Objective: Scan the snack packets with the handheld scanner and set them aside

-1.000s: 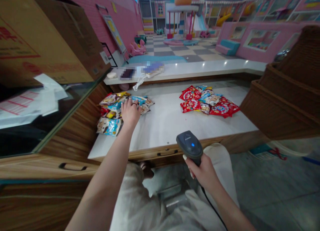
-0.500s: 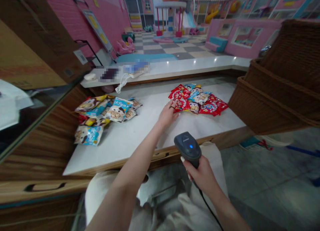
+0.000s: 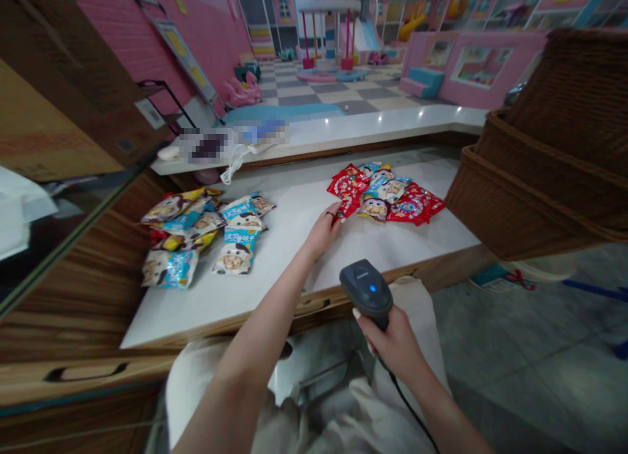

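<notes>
Left hand [image 3: 324,231] touching red packet [image 3: 348,207] at near-left edge of right pile [image 3: 390,191]; grip unclear. Right hand [image 3: 396,343] wrapped round scanner [image 3: 363,280], blue light [image 3: 373,288] lit. Left pile [image 3: 186,220], mixed colours, on white counter [image 3: 292,209]; blue-and-white packet [image 3: 235,250] at its right. Tilted baskets [image 3: 534,169], stacked, far right. White cord [image 3: 233,166] over ledge [image 3: 343,131] edge. Carton [image 3: 73,94] upper left. Play area [image 3: 328,55] beyond.

A white-topped bench [image 3: 289,244] with a wood-grained front edge is carrying colourful snack packets in separate groups. Near its left end, a mixed heap [image 3: 186,222] is lying with blue, yellow, brown and red wrappers overlapping. Just right of that, blue-and-white packets [image 3: 235,252] are lying in an overlapping row. Well apart, towards the right, red packets [image 3: 416,204] are flanking a cluster of blue-and-white and brown-and-yellow ones [image 3: 390,188].
</notes>
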Motion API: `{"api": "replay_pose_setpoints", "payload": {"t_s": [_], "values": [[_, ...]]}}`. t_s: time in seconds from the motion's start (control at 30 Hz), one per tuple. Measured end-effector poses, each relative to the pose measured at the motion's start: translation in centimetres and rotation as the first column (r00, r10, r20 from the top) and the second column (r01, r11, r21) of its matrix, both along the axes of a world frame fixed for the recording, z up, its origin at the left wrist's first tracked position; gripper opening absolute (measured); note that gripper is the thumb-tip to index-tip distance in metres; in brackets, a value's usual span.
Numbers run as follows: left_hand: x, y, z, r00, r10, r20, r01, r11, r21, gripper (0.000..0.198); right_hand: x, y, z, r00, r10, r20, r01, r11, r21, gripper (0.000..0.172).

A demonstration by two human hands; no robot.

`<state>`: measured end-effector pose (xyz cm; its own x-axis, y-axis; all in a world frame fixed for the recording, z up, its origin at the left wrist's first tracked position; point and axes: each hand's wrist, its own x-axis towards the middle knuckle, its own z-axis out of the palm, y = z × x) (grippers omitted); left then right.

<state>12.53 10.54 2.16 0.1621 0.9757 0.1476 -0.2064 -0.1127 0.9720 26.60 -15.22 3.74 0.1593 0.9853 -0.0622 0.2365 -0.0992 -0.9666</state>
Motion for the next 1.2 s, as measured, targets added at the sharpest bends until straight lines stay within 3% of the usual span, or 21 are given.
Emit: {"api": "replay_pose_setpoints", "payload": {"t_s": [0.13,0.27,0.43,0.53,0.77,1.2], "values": [[-2.1,-2.5,0.0,0.973,0.091,0.210,-0.056,0.984,-0.167,0.053,-0.4,-0.2,0.0,1.000,0.015,0.008,-0.015,1.000,0.007,0.023],[-4.3,-5.2,-0.3,0.912,0.132,0.388,-0.002,0.949,-0.316,0.029,-1.2,-0.6,0.3,0.999,0.033,0.011,-0.033,0.999,0.018,0.023],[-6.9,-8.2,-0.6,0.884,0.189,0.429,0.023,0.897,-0.441,0.022,-2.3,-1.0,0.7,0.998,0.070,-0.006,-0.070,0.997,0.020,0.024],[-7.7,-9.3,-0.9,0.896,0.204,0.395,-0.008,0.896,-0.444,0.022,-2.8,-1.1,1.0,0.997,0.078,-0.002,-0.078,0.997,0.018,0.025],[-7.5,-10.0,-1.9,0.859,0.275,0.432,-0.092,0.912,-0.399,0.026,-3.5,-1.2,1.1,0.995,0.096,0.029,-0.096,0.995,0.009,0.025],[-7.6,-9.4,-1.9,0.856,0.280,0.435,-0.057,0.887,-0.458,0.025,-4.4,-0.5,1.4,0.991,0.119,0.053,-0.120,0.993,0.009,0.024]]}}
